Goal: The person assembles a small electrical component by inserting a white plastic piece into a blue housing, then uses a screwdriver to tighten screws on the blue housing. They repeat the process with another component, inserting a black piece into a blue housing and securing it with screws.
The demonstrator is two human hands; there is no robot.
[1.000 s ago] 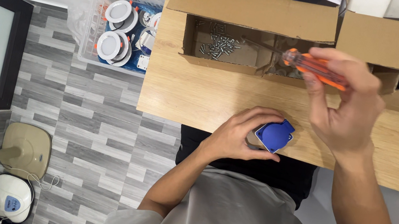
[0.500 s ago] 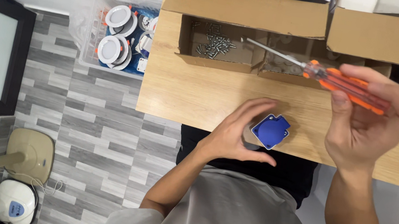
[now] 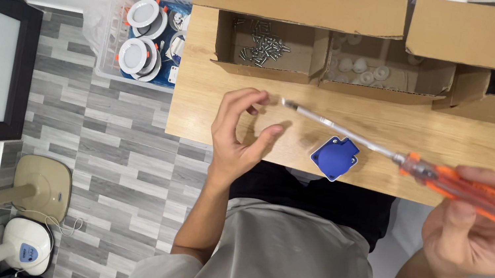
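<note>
The right hand (image 3: 486,233) grips a screwdriver (image 3: 405,160) by its orange handle; its long axis runs nearly level across the table (image 3: 197,117), shaft tip pointing left and slightly up toward the left hand (image 3: 239,131). That hand is open — fingers loosely curled, holding nothing — just left of the tip. A blue socket (image 3: 333,157) lies on the table under the shaft, near the front edge.

Behind the socket, one open box (image 3: 269,49) holds loose screws; the box (image 3: 385,75) beside it holds small white caps. Left of the table, a clear bin (image 3: 146,42) holds round white lamps.

Half a second ago the left hand covered the socket — now it is off, and the screwdriver sits lower.
</note>
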